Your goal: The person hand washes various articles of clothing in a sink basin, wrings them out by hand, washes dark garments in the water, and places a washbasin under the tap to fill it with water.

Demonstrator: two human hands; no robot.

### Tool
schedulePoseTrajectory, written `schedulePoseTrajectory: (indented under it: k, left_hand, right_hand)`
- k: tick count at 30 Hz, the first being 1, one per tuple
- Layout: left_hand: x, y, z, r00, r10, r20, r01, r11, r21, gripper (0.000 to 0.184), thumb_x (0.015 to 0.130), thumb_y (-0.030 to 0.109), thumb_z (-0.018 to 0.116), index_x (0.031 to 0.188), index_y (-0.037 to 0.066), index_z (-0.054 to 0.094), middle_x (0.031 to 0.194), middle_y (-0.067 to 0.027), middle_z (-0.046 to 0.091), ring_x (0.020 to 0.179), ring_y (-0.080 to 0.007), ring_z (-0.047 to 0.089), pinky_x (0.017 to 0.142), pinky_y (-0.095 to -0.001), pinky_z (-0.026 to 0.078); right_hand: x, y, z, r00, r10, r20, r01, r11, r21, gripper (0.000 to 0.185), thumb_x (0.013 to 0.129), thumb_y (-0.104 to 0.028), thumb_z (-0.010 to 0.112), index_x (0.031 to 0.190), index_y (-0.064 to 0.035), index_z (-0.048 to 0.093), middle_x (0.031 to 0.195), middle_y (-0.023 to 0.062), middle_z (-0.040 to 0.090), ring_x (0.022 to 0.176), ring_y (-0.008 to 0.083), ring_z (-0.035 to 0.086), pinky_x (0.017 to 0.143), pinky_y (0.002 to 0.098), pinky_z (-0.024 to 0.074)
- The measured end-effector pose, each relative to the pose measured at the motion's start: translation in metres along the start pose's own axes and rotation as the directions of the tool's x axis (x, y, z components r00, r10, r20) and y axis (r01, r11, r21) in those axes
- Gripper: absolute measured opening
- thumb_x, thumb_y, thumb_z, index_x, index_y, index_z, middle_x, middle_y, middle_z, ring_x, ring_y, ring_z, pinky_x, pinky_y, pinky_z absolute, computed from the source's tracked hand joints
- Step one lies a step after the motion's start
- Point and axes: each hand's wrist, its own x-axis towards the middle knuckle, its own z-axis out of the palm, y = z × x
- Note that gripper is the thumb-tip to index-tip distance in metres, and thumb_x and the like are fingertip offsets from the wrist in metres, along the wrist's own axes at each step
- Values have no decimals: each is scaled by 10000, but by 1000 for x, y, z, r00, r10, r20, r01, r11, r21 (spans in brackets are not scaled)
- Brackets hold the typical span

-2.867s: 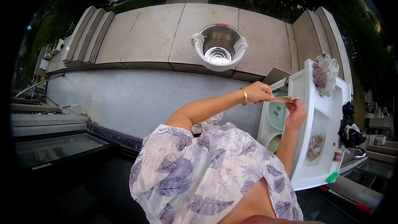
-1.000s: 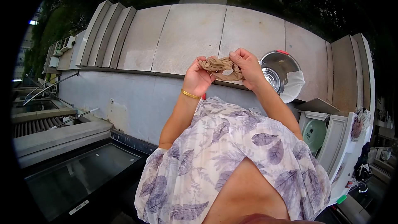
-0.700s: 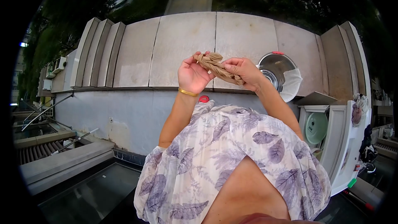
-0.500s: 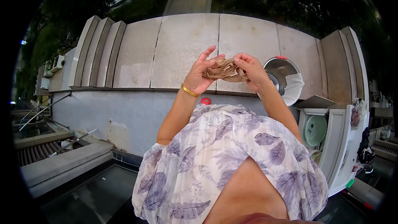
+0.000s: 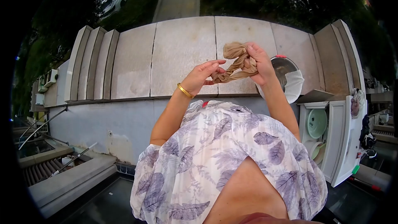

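Observation:
A tan, twisted piece of thin fabric [image 5: 237,64] stretches between my hands, above the stone ledge. My left hand [image 5: 202,77], with a gold bangle at its wrist, pinches the fabric's lower left end. Around the right part of the fabric my right hand [image 5: 260,63] is closed, and a bunched end of the cloth sticks up to the left of it. Just behind my right wrist is a metal bucket [image 5: 283,68] with a white cloth [image 5: 293,86] over its rim.
At the right is a white sink cabinet [image 5: 338,141] with a green basin [image 5: 317,123] inside. A net-like bundle [image 5: 356,101] lies on its top. The pale stone ledge [image 5: 182,54] runs across the view. Glass panels and metal rods are at the lower left.
My hands moved from beside the sink to over the ledge. The fabric, earlier flat and stretched, is now twisted and looped. Most recently, its bunched end rose beside my right hand.

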Motion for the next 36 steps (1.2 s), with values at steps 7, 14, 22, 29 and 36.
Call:
schedulePoseTrajectory:
  k: [7,14,22,29,36]
  left_hand:
    - [25,-3,11,963,264,-52,-252,953,166,375,904,347,506,1112,39,561,960,-13,603,869,-73,526,776,-224,422]
    - [26,19,3,847,515,-133,-506,857,93,139,870,139,593,962,36,574,789,18,589,659,-40,510,594,-186,431]
    - [28,7,-61,980,185,72,-131,875,-466,61,895,126,536,896,71,563,714,0,559,576,-70,465,520,-207,386]
    - [23,-36,-107,901,276,-334,-108,890,442,159,770,183,645,782,25,633,682,-76,586,573,-191,542,557,-305,435]
    - [38,-60,-111,857,428,-286,-241,824,512,94,833,52,544,903,-11,540,779,-43,604,692,-77,544,599,-219,429]
  right_hand:
    - [-4,6,-2,998,42,-36,-45,996,-79,145,929,-168,471,983,-41,512,852,46,594,723,112,573,636,253,489]
    - [-7,9,2,972,-149,-182,-2,768,-641,157,931,-202,478,932,-54,529,801,8,567,701,44,475,634,167,387]
    - [-9,-12,-25,958,211,-194,-285,769,-572,82,832,-104,467,901,-70,498,698,-28,436,603,60,375,562,212,325]
    - [9,23,-63,974,73,-215,-220,534,-816,152,719,-91,508,857,-26,503,676,28,491,591,125,457,550,269,384]
    - [15,51,-75,996,-82,-25,-19,76,-997,107,706,-128,592,743,-29,608,705,93,614,655,197,592,605,318,451]
